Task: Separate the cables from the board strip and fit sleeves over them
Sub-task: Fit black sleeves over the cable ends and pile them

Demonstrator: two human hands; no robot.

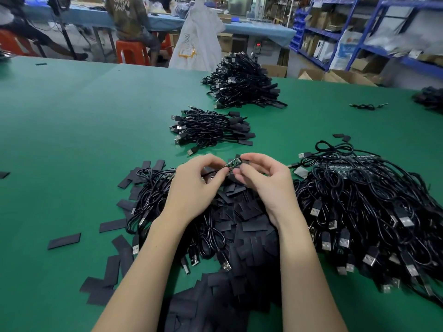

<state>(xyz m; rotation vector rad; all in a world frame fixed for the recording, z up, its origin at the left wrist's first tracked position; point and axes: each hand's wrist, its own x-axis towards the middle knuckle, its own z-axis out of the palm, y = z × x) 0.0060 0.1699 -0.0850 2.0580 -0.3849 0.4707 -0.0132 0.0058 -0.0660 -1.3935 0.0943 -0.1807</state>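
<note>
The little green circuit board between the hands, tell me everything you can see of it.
The small green circuit board is a narrow strip, green with tiny dark and pale parts too small to read. It is held tilted above the pile of flat black sleeves. The left hand pinches its near end, where a thin black cable leaves it; the right hand pinches the far end, at a black sleeve.

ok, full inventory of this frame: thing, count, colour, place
small circuit board: one, green, pinched between both hands
loose sleeves: many, black, heaped under the hands, some scattered left
unsleeved cables: large pile, black, right of the hands
near cable pile: one, black, beyond the hands
far cable pile: one, black, further back
table: one, green
stool: one, red, background
shelving: blue, far right
left hand: pinches the board's cable end
right hand: pinches the board's far end
</note>
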